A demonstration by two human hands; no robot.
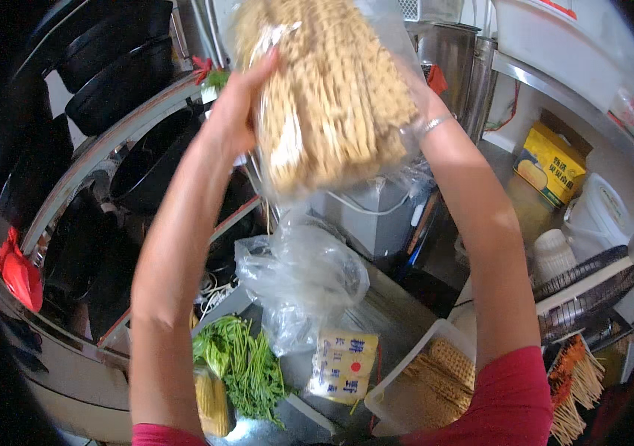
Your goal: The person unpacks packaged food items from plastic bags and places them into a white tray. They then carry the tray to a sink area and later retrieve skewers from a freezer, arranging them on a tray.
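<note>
Raised high before me is a clear plastic bag (322, 100) packed with rows of pale yellow, crinkled food pieces. My left hand (241, 108) grips its left side, thumb across the front. On the right side, my right hand (414, 92) holds the bag, its fingers partly hidden behind the plastic. Beneath it, a crumpled clear plastic bag (311, 273) lies on the metal counter (395, 306). Nearer to me are leafy greens (252, 362), wrapped corn cobs (212, 401) and a printed yellow packet (344, 365). A plastic tub (389, 390) contains brown, grid-textured pieces (434, 379), partly covered by my right arm.
Black pans (116, 83) fill a shelf at left, with a red plastic bag (20, 273) on its lower edge. At right stand a yellow cardboard box (551, 161), stacked white cups (554, 253) and a wire-caged fan (584, 295). Skewers (576, 384) lie nearer me.
</note>
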